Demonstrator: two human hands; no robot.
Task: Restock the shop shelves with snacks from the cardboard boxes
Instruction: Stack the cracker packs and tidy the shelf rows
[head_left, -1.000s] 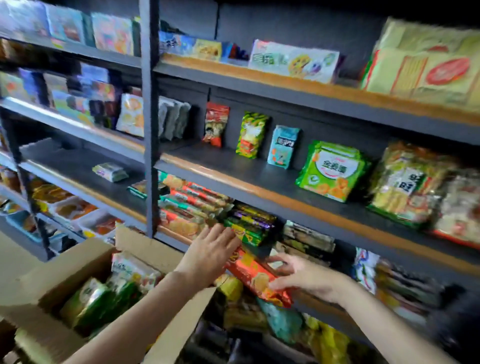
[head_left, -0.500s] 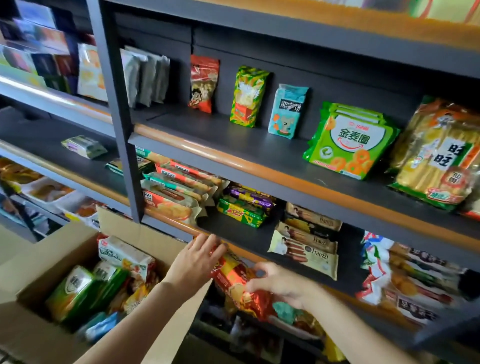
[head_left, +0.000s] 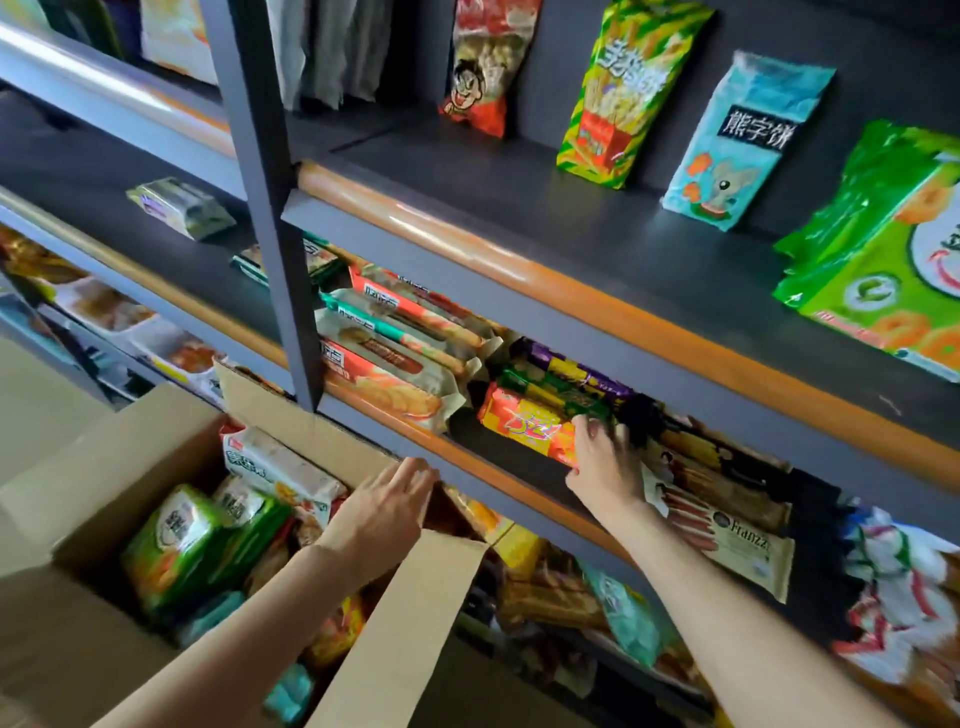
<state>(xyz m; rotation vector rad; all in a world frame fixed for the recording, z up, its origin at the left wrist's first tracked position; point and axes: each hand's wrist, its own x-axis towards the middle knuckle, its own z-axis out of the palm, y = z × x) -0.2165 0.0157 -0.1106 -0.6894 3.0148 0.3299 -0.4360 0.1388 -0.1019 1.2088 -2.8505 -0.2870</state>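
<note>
My right hand (head_left: 602, 462) grips the end of an orange-red snack packet (head_left: 524, 423) that lies on the lower shelf (head_left: 498, 473), under a stack of green and purple packets (head_left: 566, 376). My left hand (head_left: 384, 514) hovers with straight fingers over the open cardboard box (head_left: 93, 467), near its back flap, and holds nothing. Inside the box lie several snack packs, among them green ones (head_left: 176, 540) and a white one (head_left: 280, 467).
A grey upright post (head_left: 270, 208) divides the shelving. Stacked biscuit packets (head_left: 395, 358) sit left of the orange packet, Franzzi wafer packs (head_left: 727, 519) to its right. The shelf above (head_left: 519, 228) holds standing bags. More snacks fill the shelf below.
My right hand carried the orange-red packet up from below the shelf edge onto the lower shelf. My left hand let go of it and drew back over the box. The view moved closer.
</note>
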